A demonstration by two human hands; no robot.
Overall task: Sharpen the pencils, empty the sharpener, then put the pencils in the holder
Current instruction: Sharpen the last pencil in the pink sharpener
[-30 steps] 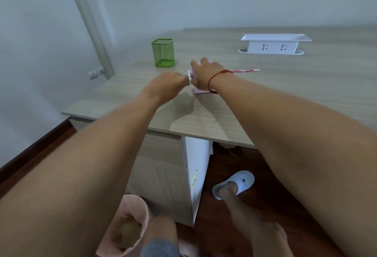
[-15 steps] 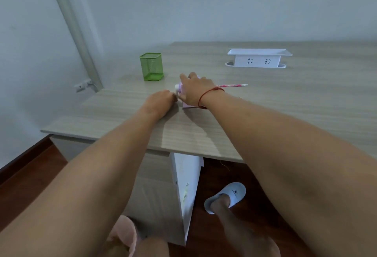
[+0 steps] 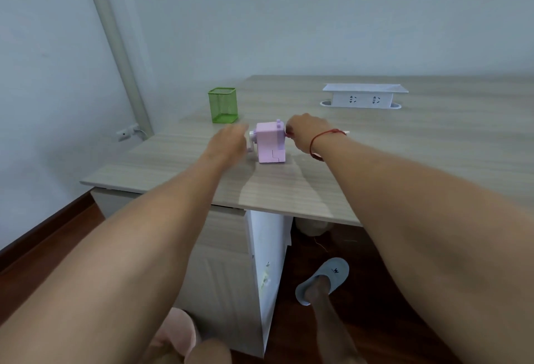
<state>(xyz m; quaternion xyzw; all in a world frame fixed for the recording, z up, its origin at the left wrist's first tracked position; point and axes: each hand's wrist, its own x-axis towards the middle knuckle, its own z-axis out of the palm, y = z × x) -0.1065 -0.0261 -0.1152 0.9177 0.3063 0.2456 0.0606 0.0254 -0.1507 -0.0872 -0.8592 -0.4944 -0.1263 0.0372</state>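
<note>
A pink crank sharpener (image 3: 270,144) stands on the wooden desk (image 3: 404,155). My right hand (image 3: 306,135) is just right of it, fingers curled round a pink pencil (image 3: 346,132) that runs into the sharpener's right side; only the pencil's far end shows past my wrist. My left hand (image 3: 228,141) is blurred, fingers loosely extended, just left of the grey crank (image 3: 251,145), and it holds nothing. The green mesh holder (image 3: 223,105) stands behind, to the left, with nothing visible in it.
A white socket box (image 3: 364,97) sits at the back right of the desk. Under the desk are a white cabinet (image 3: 268,271), a pink bin (image 3: 177,332) by my knee, and my foot in a grey slipper (image 3: 326,279). The wall is close on the left.
My right hand has left the top of the sharpener and now holds the pencil at its right side. The sharpener is uncovered. My left hand stays by the crank. The camera has tilted up.
</note>
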